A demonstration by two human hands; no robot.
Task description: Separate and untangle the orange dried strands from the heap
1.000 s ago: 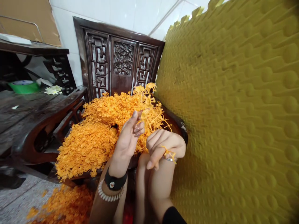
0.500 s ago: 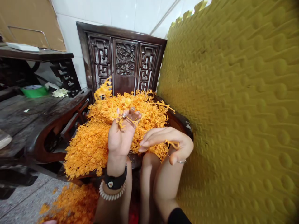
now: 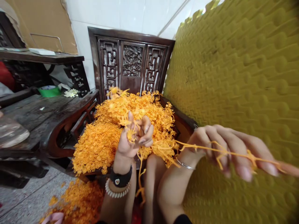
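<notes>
Because the yellow dimpled foam sheet (image 3: 238, 77) is propped upright at three o'clock, the orange flower heap (image 3: 112, 137) is left within reach on the carved chair (image 3: 130, 59) at twelve. A strand (image 3: 201, 148) is pinched in the right hand (image 3: 224, 146) and drawn taut toward three o'clock, while a small cluster is clasped by the left hand (image 3: 133, 137), apparently so the piece can be separated.

A single head-worn camera looks forward and down from close above the person's lap, facing a carved wooden chair (image 3: 130, 62) against a white tiled wall. The chair seat sits centre frame, a yellow foam sheet (image 3: 238, 77) crowds the right edge at very near range, and a dark wooden table (image 3: 35, 109) fills the left.
</notes>
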